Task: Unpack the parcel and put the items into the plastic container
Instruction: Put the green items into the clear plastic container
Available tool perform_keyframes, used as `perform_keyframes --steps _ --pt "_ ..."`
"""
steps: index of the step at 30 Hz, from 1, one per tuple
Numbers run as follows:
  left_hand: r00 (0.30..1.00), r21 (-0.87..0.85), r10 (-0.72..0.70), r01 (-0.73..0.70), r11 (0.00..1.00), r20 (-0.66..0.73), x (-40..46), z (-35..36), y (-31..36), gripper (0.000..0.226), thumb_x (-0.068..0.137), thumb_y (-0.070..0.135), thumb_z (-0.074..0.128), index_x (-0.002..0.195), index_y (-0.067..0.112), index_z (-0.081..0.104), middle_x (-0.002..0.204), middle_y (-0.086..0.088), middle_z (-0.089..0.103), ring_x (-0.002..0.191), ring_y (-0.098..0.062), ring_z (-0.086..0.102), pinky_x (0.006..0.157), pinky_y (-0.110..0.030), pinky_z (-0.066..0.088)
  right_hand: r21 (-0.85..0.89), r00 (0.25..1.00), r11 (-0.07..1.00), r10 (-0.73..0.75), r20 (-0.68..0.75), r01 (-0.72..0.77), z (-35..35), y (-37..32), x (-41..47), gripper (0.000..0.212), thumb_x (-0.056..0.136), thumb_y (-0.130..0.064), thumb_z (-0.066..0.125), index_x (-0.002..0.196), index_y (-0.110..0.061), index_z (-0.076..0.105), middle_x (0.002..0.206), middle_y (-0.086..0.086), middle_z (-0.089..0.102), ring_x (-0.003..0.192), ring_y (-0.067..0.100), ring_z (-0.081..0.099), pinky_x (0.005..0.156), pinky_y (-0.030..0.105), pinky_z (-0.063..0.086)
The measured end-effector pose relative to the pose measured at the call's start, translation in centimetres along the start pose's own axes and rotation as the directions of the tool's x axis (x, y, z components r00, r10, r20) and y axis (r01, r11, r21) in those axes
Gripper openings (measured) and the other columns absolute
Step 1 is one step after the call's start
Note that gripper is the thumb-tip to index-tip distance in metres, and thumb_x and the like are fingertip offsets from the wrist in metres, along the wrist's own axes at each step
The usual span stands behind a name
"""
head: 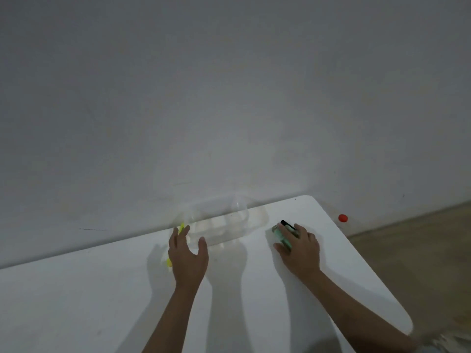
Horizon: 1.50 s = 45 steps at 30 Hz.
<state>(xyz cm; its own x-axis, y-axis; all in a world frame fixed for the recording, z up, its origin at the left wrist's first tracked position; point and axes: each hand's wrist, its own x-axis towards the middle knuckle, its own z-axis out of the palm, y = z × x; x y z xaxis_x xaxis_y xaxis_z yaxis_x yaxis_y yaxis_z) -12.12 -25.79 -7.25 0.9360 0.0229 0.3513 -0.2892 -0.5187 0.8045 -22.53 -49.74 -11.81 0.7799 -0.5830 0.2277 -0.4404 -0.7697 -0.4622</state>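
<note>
Surface: white, set against a grey wall.
Plastic container: clear, lying open at the far edge of the surface, hard to see well.
Left hand: spread wide, thumb and fingers open, just at the near left corner of the container. A yellow thing shows under its fingers; too blurry to name.
Right hand: laid over some pale green items with a black tip, on the surface, right of the container.
Red cap: on the floor, by the wall.
</note>
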Motion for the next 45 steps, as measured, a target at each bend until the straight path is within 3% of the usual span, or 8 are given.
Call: perform_keyframes --steps 3,7,14,18,25,33,41,45 --pt "0.999 -0.009 -0.025 0.025 1.0 0.027 0.8 0.5 -0.7 0.048 0.081 0.015 0.069 0.125 0.003 0.054 0.138 -0.023 0.044 0.133 -0.032 0.037 0.105 -0.04 0.033 0.052 0.998 0.998 -0.035 -0.058 0.038 0.3 0.0 0.3 0.049 0.069 -0.018 0.077 0.115 -0.032 0.064 0.102 0.012 0.066 0.079 0.039 0.057 0.068 0.042 0.049" --pt "0.999 -0.012 -0.026 0.027 1.0 0.031 1.6 1.3 -1.2 0.049 0.081 0.015 0.07 0.125 0.002 0.054 0.137 -0.023 0.045 0.134 -0.032 0.036 0.107 -0.041 0.032 0.158 0.994 0.983 -0.086 -0.073 0.097 0.7 0.6 0.8 0.05 0.073 -0.009 0.074 0.118 -0.029 0.064 0.103 0.011 0.062 0.088 0.037 0.056 0.08 0.035 0.039" --pt "0.996 -0.063 -0.031 0.036 0.997 0.08 2.6 2.2 -1.5 0.06 0.08 0.029 0.064 0.132 0.005 0.048 0.145 -0.017 0.039 0.136 -0.028 0.034 0.108 -0.034 0.028 0.375 0.964 0.888 -0.247 -0.102 0.267 -0.5 -4.0 3.5 0.052 0.078 -0.013 0.072 0.126 -0.027 0.057 0.111 0.012 0.057 0.097 0.03 0.052 0.085 0.025 0.038" --pt "0.994 -0.163 -0.03 0.047 0.986 0.105 3.2 2.2 -1.4 0.062 0.084 0.026 0.066 0.138 0.008 0.042 0.149 -0.008 0.034 0.138 -0.02 0.031 0.109 -0.031 0.026 0.462 0.922 0.808 -0.384 -0.058 0.365 -1.5 -8.7 6.4 0.049 0.081 -0.025 0.065 0.128 -0.03 0.054 0.112 0.006 0.055 0.101 0.018 0.048 0.089 0.001 0.029" --pt "0.975 -0.203 -0.062 0.107 0.973 0.216 4.1 2.1 -2.4 0.074 0.085 0.026 0.064 0.146 0.014 0.025 0.154 0.001 0.025 0.14 -0.006 0.022 0.11 -0.019 0.02 0.499 0.804 0.782 -0.541 0.245 0.374 1.0 -14.7 11.0 0.044 0.082 -0.03 0.067 0.125 -0.032 0.058 0.104 0.005 0.065 0.095 0.017 0.057 0.083 0.018 0.038" --pt "0.956 -0.268 -0.117 0.191 0.944 0.27 4.1 2.0 -2.6 0.076 0.08 0.036 0.062 0.145 0.025 0.024 0.151 0.011 0.028 0.139 -0.004 0.024 0.114 -0.042 0.027 0.391 0.635 0.886 -0.455 0.625 0.249 2.6 -16.1 12.4 0.042 0.08 -0.016 0.072 0.12 -0.022 0.063 0.126 0.001 0.063 0.113 0.015 0.057 0.09 0.016 0.038" --pt "0.964 -0.231 -0.099 0.158 0.96 0.248 4.2 1.9 -2.7 0.076 0.079 0.035 0.065 0.144 0.019 0.028 0.15 0.007 0.029 0.139 -0.007 0.025 0.113 -0.029 0.024 0.331 0.651 0.898 -0.438 0.62 0.289 2.2 -16.3 12.4 0.046 0.076 -0.022 0.074 0.12 -0.018 0.063 0.126 0.0 0.064 0.114 0.016 0.058 0.094 0.021 0.043" --pt "0.993 -0.189 -0.049 0.069 0.98 0.108 3.7 1.9 -2.6 0.071 0.08 0.025 0.07 0.14 0.018 0.033 0.146 0.004 0.034 0.137 -0.012 0.031 0.107 -0.022 0.025 0.345 0.785 0.892 -0.431 0.445 0.294 -0.4 -16.4 12.0 0.029 0.081 -0.027 0.068 0.11 -0.022 0.068 0.118 -0.001 0.065 0.109 0.014 0.058 0.091 0.021 0.043"
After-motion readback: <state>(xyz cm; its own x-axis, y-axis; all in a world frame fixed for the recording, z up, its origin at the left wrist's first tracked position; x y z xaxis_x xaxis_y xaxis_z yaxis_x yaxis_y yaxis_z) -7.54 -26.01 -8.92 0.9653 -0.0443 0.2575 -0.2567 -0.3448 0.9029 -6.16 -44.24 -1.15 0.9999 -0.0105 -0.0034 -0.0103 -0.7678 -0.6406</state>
